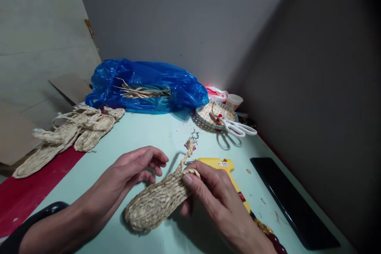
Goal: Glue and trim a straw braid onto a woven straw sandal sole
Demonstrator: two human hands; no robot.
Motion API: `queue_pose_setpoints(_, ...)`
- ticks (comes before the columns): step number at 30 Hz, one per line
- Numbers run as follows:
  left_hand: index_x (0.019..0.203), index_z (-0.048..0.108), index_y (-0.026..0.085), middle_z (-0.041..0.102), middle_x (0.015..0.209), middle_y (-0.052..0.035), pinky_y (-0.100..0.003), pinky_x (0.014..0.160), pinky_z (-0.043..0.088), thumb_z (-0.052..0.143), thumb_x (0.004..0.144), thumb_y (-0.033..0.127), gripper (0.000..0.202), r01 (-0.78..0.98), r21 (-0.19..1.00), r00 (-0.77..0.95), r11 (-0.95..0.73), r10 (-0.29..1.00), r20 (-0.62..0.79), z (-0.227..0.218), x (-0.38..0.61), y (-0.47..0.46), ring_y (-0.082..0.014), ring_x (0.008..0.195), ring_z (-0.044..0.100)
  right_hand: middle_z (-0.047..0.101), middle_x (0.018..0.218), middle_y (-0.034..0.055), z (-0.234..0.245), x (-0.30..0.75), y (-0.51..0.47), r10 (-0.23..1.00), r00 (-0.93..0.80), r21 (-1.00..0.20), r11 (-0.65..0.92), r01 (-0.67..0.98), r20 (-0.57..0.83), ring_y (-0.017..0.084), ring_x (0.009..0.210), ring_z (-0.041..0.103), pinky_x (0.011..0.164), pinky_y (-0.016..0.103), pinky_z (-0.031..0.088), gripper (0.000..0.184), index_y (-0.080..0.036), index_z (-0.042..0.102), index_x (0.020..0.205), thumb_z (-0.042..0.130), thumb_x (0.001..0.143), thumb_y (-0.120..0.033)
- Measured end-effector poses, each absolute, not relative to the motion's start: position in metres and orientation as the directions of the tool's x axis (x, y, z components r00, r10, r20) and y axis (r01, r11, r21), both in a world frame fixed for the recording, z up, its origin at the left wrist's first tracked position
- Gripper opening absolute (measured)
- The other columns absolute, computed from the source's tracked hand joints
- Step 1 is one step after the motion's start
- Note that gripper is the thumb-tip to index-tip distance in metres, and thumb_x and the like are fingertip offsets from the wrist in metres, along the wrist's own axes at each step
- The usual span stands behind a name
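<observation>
A woven straw sandal sole (157, 204) lies tilted above the pale green table, its rounded end toward me. My right hand (212, 190) grips its far end, thumb on top and fingers beneath. From that end a braided straw cord (187, 154) sticks up and away. My left hand (139, 166) is beside the sole's left edge, fingers curved and apart, with nothing in them. Partly behind my right hand lies a yellow glue gun (217, 163), its handle running toward me.
Finished-looking straw sandals (95, 127) are piled at the left. A blue plastic bag (149, 75) with straw strands stands at the back. White scissors (235, 125) rest on a woven basket (205, 115) near a paper cup (234, 101). A black tray-like slab (293, 202) lies right.
</observation>
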State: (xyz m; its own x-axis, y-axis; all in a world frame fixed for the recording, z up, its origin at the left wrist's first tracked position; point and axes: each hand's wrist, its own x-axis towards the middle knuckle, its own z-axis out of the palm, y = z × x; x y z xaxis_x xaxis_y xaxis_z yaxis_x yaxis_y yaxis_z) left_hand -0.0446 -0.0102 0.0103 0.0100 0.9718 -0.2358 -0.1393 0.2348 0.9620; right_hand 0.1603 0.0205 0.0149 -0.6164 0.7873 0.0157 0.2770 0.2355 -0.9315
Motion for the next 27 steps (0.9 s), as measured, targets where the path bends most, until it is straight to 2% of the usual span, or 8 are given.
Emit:
queue_pose_setpoints(5, 0.086, 0.068, 0.017, 0.070, 0.076, -0.0005, -0.026, 0.068, 0.048, 0.069, 0.082, 0.038, 0.021, 0.011, 0.973, 0.173, 0.232, 0.958, -0.230, 0.009, -0.039, -0.012, -0.0172, 0.072, 0.063, 0.066, 0.062, -0.0026, 0.013, 0.161, 0.019, 0.787, -0.616, -0.907, 0.289, 0.306, 0.043, 0.012, 0.060, 0.060, 0.065, 0.024, 0.042, 0.039, -0.020, 0.058, 0.076, 0.041, 0.104, -0.041)
queue_pose_setpoints(10, 0.080, 0.068, 0.016, 0.072, 0.070, -0.0010, -0.027, 0.065, 0.050, 0.067, 0.081, 0.034, 0.018, 0.047, 0.977, 0.160, 0.207, 0.964, -0.212, 0.003, -0.038, -0.013, -0.0179, 0.068, 0.066, 0.066, 0.060, -0.0038, 0.011, 0.157, 0.019, 0.763, -0.643, -0.880, 0.345, 0.326, 0.061, 0.012, 0.060, 0.060, 0.068, 0.025, 0.041, 0.036, -0.020, 0.057, 0.078, 0.041, 0.105, -0.038)
queue_pose_setpoints(14, 0.075, 0.067, 0.017, 0.073, 0.066, -0.0019, -0.027, 0.061, 0.052, 0.066, 0.081, 0.032, 0.017, 0.072, 0.978, 0.148, 0.195, 0.968, -0.204, 0.004, -0.037, -0.016, -0.0188, 0.064, 0.068, 0.066, 0.060, -0.0026, 0.010, 0.154, 0.015, 0.770, -0.632, -0.864, 0.376, 0.334, 0.091, 0.012, 0.058, 0.058, 0.063, 0.026, 0.039, 0.034, -0.020, 0.055, 0.076, 0.042, 0.104, -0.035)
queue_pose_setpoints(19, 0.073, 0.059, 0.020, 0.074, 0.064, -0.0027, -0.029, 0.056, 0.054, 0.063, 0.084, 0.034, 0.019, -0.026, 0.970, 0.173, 0.241, 0.957, -0.233, 0.008, -0.030, -0.022, -0.0218, 0.061, 0.071, 0.066, 0.059, -0.0020, 0.010, 0.155, 0.009, 0.772, -0.628, -0.871, 0.371, 0.322, 0.097, 0.013, 0.055, 0.057, 0.059, 0.025, 0.039, 0.031, -0.021, 0.055, 0.077, 0.043, 0.103, -0.032)
queue_pose_setpoints(24, 0.078, 0.056, 0.020, 0.075, 0.067, -0.0037, -0.029, 0.059, 0.053, 0.065, 0.086, 0.040, 0.023, -0.071, 0.963, 0.232, 0.259, 0.944, -0.237, 0.006, -0.032, -0.019, -0.0215, 0.064, 0.071, 0.066, 0.060, -0.0016, 0.010, 0.157, 0.012, 0.767, -0.635, -0.895, 0.344, 0.285, 0.092, 0.013, 0.057, 0.058, 0.059, 0.024, 0.040, 0.033, -0.020, 0.056, 0.077, 0.043, 0.103, -0.035)
queue_pose_setpoints(27, 0.089, 0.064, 0.018, 0.078, 0.080, -0.0072, -0.032, 0.070, 0.053, 0.061, 0.088, 0.045, 0.027, -0.106, 0.950, 0.281, 0.293, 0.926, -0.254, 0.010, -0.038, -0.016, -0.0237, 0.076, 0.072, 0.066, 0.062, -0.0014, 0.009, 0.157, 0.018, 0.788, -0.606, -0.909, 0.324, 0.263, 0.106, 0.013, 0.060, 0.059, 0.061, 0.024, 0.041, 0.034, -0.020, 0.058, 0.077, 0.044, 0.103, -0.038)
